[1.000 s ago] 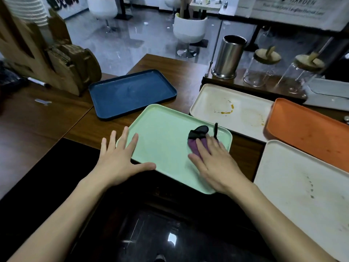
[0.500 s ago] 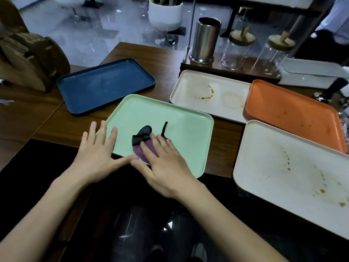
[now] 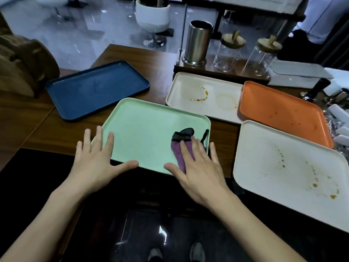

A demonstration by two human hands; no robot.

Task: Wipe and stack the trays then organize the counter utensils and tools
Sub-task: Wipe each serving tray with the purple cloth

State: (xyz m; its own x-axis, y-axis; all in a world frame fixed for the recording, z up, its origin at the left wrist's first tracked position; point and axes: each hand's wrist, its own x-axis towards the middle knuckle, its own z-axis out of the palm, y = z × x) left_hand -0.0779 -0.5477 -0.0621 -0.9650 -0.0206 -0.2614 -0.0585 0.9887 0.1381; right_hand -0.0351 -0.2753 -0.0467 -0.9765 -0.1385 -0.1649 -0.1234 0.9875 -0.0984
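Three stained plastic trays (image 3: pixel 264 148) unwiped, none stacked — my right hand (image 3: pixel 200 171) presses purple-and-black cloth (image 3: pixel 178 151) on mint-green plastic tray (image 3: pixel 143 133), left hand (image 3: pixel 96 165) steadies; both grips apart.

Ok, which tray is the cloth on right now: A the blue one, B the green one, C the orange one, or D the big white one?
B: the right hand presses the purple cloth flat on the green tray, with the left hand resting at its near corner.

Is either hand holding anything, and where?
Nothing is gripped. The right hand presses flat on the purple cloth; the left hand rests on a corner of the green tray.
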